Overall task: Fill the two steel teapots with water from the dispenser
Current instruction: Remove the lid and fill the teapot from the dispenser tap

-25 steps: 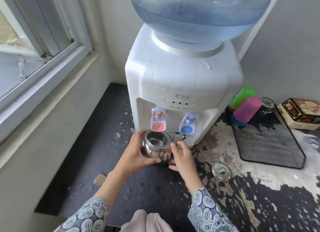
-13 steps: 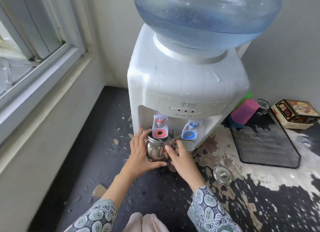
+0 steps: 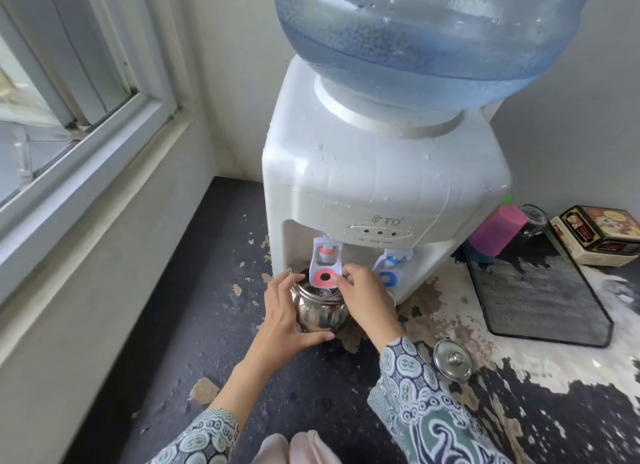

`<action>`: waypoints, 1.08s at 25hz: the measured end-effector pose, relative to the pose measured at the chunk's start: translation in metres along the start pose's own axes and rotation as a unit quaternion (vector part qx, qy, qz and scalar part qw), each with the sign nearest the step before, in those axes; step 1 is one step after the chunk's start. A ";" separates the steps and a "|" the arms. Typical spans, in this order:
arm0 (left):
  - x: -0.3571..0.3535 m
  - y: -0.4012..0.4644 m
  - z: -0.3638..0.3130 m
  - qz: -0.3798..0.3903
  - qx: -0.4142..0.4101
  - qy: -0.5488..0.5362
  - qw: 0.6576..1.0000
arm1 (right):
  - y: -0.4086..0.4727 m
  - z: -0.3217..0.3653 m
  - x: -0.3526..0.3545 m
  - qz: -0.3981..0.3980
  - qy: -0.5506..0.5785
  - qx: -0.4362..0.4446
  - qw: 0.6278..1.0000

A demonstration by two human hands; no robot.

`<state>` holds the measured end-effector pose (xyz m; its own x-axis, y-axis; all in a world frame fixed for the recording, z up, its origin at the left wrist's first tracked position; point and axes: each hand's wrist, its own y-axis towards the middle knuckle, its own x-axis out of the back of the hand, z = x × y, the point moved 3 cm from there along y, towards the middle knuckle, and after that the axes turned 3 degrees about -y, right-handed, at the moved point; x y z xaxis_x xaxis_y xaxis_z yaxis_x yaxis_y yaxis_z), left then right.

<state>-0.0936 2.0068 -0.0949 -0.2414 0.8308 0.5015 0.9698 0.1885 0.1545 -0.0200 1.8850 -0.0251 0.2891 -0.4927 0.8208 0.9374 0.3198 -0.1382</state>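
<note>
A small steel teapot [image 3: 320, 313] stands lidless under the red tap [image 3: 325, 266] of the white water dispenser [image 3: 374, 183]. Its strainer shows inside the open top. My left hand [image 3: 285, 313] is wrapped around the teapot's left side. My right hand [image 3: 367, 295] is at the red tap's lever, fingertips touching its right edge. The blue tap [image 3: 389, 267] is just right of that hand. The teapot's steel lid [image 3: 453, 359] lies on the counter to the right. No water stream can be made out. Only one teapot is in view.
A big blue water bottle [image 3: 433, 37] sits on the dispenser. Right of it, a black mesh tray [image 3: 540, 300] carries pink and green cups [image 3: 498, 233] and a glass [image 3: 533, 215]. A printed tin [image 3: 599, 235] stands at the far right. A window and wall close off the left.
The teapot has been slid under the red tap. My right hand left the teapot's side and rose to the red tap lever. My left hand stays on the teapot.
</note>
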 end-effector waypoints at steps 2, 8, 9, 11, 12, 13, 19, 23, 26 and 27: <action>0.001 0.001 0.001 0.008 0.002 0.001 1.000 | -0.008 0.000 0.003 0.010 0.047 0.004 0.999; 0.001 0.000 0.001 -0.006 -0.003 -0.009 1.000 | -0.031 0.010 0.037 0.027 0.223 0.006 0.974; 0.000 0.000 0.001 -0.008 -0.002 -0.011 1.000 | -0.030 0.009 0.042 0.031 0.242 0.004 0.970; 0.000 -0.001 0.001 -0.013 -0.001 -0.015 1.000 | -0.030 0.009 0.048 0.042 0.252 0.004 0.967; 0.001 -0.001 0.001 -0.014 -0.001 -0.019 1.000 | -0.030 0.009 0.048 0.046 0.257 0.006 0.965; 0.001 0.000 0.000 -0.015 0.001 -0.024 1.000 | -0.031 0.007 0.048 0.045 0.266 0.008 0.963; 0.001 -0.001 0.000 -0.014 0.017 -0.048 0.999 | -0.028 -0.001 0.045 0.012 0.316 -0.004 0.949; 0.001 -0.002 0.002 -0.022 0.021 -0.074 0.997 | -0.031 -0.001 0.046 -0.002 0.346 0.014 0.938; 0.002 -0.001 0.001 -0.026 0.017 -0.086 0.996 | -0.032 0.001 0.046 -0.007 0.356 0.020 0.934; 0.002 -0.001 0.000 -0.027 0.018 -0.089 0.995 | -0.032 0.001 0.046 -0.007 0.358 0.019 0.934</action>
<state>-0.0954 2.0079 -0.0947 -0.2865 0.8981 0.3337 0.9569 0.2511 0.1458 -0.0369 1.8529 0.0176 0.3457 -0.9072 0.2399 0.9383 0.3315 -0.0985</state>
